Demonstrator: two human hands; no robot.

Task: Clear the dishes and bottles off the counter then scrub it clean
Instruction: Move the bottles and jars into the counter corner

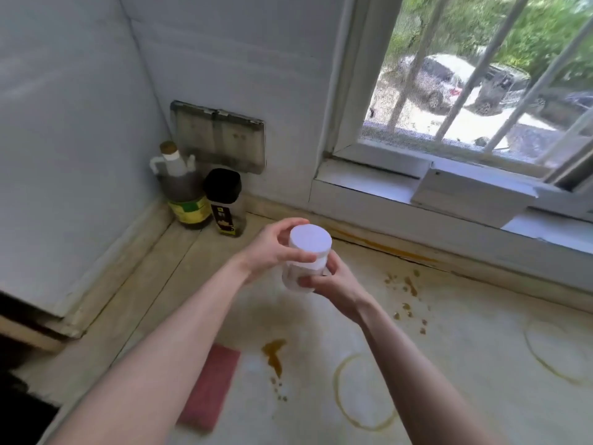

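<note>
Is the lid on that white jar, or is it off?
On. The lid caps the jar; left hand grips it, right hand holds the jar. Tightness cannot be told.

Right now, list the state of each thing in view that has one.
white jar: lid on, held in both hands
left hand: grips the jar's lid
right hand: grips the jar's body
dark bottle: upright, capped, in the corner
black-lidded jar: upright, closed
counter: stained with brown rings and spills
red pad: flat on the counter, untouched
</note>
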